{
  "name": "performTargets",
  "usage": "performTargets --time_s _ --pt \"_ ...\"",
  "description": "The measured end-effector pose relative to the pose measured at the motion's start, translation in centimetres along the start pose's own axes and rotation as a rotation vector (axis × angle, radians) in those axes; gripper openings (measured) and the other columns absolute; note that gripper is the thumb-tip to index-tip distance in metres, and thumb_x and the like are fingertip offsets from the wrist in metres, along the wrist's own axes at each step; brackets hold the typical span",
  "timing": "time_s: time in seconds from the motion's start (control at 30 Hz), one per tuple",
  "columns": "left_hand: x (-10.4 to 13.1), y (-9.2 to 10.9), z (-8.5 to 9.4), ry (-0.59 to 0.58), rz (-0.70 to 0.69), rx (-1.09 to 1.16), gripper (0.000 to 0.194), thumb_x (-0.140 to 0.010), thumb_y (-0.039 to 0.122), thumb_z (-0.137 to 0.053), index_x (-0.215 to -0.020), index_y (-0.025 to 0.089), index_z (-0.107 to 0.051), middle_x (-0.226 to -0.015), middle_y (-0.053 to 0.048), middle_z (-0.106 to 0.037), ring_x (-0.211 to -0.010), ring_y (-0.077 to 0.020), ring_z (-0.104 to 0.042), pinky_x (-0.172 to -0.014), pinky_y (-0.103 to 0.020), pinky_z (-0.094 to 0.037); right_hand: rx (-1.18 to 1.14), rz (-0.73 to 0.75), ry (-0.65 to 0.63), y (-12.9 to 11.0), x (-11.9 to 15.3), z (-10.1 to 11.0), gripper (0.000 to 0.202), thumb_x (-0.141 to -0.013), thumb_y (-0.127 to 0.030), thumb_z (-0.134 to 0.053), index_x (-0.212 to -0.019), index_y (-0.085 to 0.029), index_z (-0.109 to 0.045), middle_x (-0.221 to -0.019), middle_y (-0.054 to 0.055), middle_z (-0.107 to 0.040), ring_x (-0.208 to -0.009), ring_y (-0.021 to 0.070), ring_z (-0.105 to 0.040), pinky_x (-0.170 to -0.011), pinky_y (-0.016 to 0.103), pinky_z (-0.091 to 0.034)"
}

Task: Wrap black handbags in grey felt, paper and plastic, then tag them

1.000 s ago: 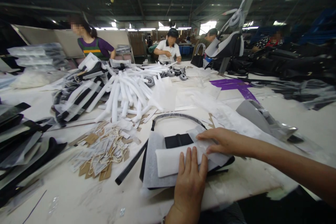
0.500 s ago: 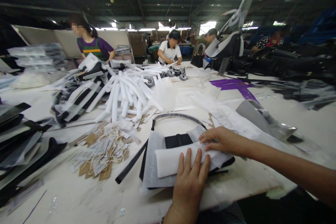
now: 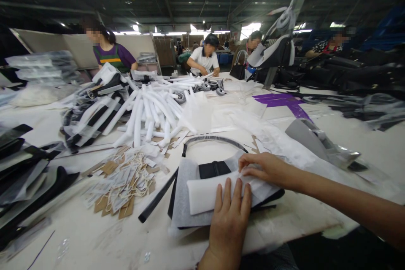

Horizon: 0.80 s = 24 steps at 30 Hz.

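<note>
A black handbag lies on the table in front of me, partly covered by thin white wrapping paper. Its handle, covered in clear plastic, arches away from me. Across the bag's front rests a folded white foam sheet. My left hand is flat on this foam with fingers spread. At the foam's upper right edge, my right hand has its fingers curled together, pinching the white sheet there. The fingertips are partly hidden. A black strap sticks out to the bag's left.
Tags with strings are heaped left of the bag. Behind them lie white foam tubes and wrapped black pieces. Purple tape and a grey bag-like piece are at right. Co-workers stand across the table, one in white.
My right hand's fingers have curled in more at the edge of the white sheet. My left hand stays flat on the foam, nearly unmoved. The bag has not shifted noticeably.
</note>
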<state>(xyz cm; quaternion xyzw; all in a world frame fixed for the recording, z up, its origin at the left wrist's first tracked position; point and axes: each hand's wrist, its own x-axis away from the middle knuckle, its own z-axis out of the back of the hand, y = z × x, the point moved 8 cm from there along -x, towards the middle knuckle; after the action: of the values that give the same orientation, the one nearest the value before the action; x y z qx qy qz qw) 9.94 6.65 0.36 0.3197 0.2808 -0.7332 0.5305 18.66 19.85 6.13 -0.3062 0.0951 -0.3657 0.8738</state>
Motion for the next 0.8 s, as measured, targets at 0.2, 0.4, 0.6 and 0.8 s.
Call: performTargets --time_s 0.2,0.4,0.6,0.8 --pt "0.0 0.1 -0.1 0.012 0.009 0.011 0.037 -0.101 0.029 -0.046 -0.136 0.026 -0.059 -0.151 0.0 -0.05 -0.131 -0.0259 -0.054 -0.109 -0.044 -0.047 -0.003 0.08 -0.098 0.0 -0.6 -0.1 0.026 -0.083 -0.036 -0.069 -0.105 -0.021 -0.071 -0.105 0.005 -0.074 -0.1 0.0239 -0.067 -0.09 0.033 -0.049" --pt "0.2 0.0 -0.3 -0.004 0.016 0.016 0.039 -0.101 0.031 -0.046 -0.139 0.027 -0.056 -0.152 -0.001 -0.049 -0.133 -0.0261 -0.053 -0.108 -0.044 -0.049 -0.026 0.069 -0.062 -0.3 -1.4 -0.1 0.017 -0.086 -0.037 -0.068 -0.085 -0.02 -0.075 -0.085 0.002 -0.072 -0.083 0.0191 -0.066 -0.078 0.029 -0.049" --pt "-0.1 -0.1 0.2 -0.04 0.012 0.02 0.045 -0.103 0.032 -0.044 -0.148 0.032 -0.044 -0.144 0.0 -0.057 -0.13 -0.0258 -0.056 -0.104 -0.044 -0.053 0.058 0.13 0.09 -0.8 -1.0 1.3 0.022 -0.095 -0.04 -0.058 -0.093 -0.021 -0.069 -0.106 0.005 -0.072 -0.1 0.0219 -0.065 -0.092 0.033 -0.047" --pt "-0.2 0.0 0.2 -0.114 -0.036 -0.005 0.047 -0.1 0.033 -0.052 -0.146 0.029 -0.047 -0.148 -0.002 -0.053 -0.135 -0.0275 -0.051 -0.106 -0.045 -0.052 0.421 0.214 0.404 -2.4 -0.2 3.2 0.024 -0.1 -0.032 -0.049 -0.099 -0.02 -0.07 -0.096 0.008 -0.076 -0.089 0.0249 -0.071 -0.083 0.037 -0.054"
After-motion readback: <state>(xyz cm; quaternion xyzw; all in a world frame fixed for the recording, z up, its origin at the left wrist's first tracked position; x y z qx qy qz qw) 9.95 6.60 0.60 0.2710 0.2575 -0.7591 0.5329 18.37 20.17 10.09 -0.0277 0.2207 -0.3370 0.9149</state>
